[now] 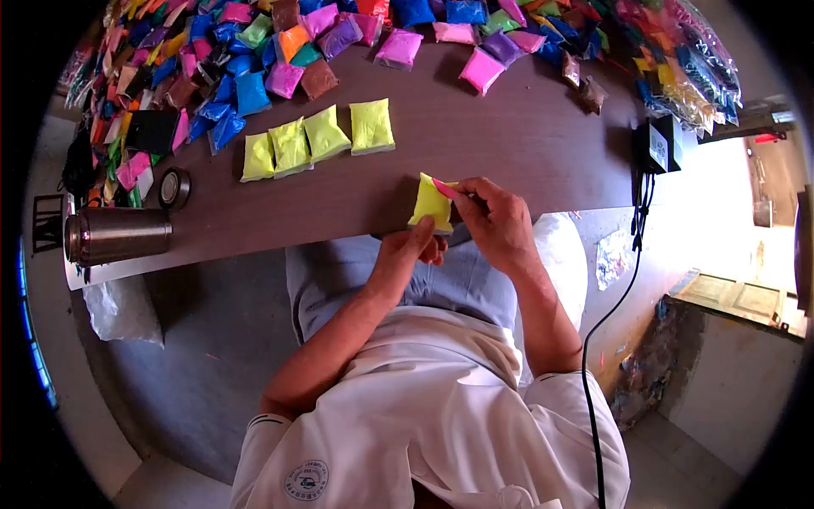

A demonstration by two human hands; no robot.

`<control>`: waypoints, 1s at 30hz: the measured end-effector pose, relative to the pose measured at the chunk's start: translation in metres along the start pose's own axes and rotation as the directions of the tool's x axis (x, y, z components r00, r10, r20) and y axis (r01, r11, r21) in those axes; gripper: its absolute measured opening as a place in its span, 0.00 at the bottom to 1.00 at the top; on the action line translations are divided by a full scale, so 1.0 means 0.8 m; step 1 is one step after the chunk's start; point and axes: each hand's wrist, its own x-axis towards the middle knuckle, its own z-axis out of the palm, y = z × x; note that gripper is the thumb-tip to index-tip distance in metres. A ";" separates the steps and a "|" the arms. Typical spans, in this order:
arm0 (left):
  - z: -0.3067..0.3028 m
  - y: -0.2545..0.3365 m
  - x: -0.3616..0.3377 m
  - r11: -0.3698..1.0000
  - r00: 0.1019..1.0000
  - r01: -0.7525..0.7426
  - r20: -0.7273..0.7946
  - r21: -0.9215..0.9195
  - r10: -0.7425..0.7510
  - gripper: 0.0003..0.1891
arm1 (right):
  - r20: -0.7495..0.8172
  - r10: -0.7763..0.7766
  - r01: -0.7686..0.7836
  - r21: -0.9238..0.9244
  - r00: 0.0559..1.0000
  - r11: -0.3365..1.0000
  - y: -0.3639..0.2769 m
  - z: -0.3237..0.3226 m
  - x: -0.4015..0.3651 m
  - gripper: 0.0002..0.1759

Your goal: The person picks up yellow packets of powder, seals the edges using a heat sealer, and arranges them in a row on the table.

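Note:
A small yellow packet (431, 204) is held between my two hands at the table's front edge. My left hand (417, 243) pinches its lower edge, thumb on top. My right hand (494, 212) has its fingers closed at the packet's upper right corner, where a small pink piece (444, 188) shows by the fingertips. Farther left on the table lie several similar yellow packets, the nearest one (372, 126) apart from an overlapping row (291, 146).
Piles of coloured packets (251, 92) cover the table's back and left side. A metal flask (119, 236) lies at the left edge beside its round lid (174, 187). At the right stands a black box (657, 146) with cables hanging down.

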 end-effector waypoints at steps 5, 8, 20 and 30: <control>0.018 0.006 0.006 0.999 0.999 -0.038 0.011 0.035 0.037 0.31 | -0.002 0.009 -0.009 -0.151 1.000 0.989 -0.009 -0.005 0.000 0.07; 0.025 0.009 0.005 0.996 0.995 -0.083 -0.053 0.026 0.084 0.32 | -0.077 -0.132 0.114 -0.208 0.988 0.972 -0.006 -0.003 -0.001 0.06; 0.027 0.011 0.003 0.988 0.993 -0.095 -0.055 0.123 0.102 0.31 | -0.030 -0.233 0.199 -0.424 0.972 0.884 -0.012 0.007 -0.014 0.05; 0.028 0.006 -0.001 0.986 0.991 -0.102 -0.069 0.134 0.112 0.32 | -0.097 -0.302 0.249 -0.365 0.948 0.897 -0.018 -0.028 0.007 0.05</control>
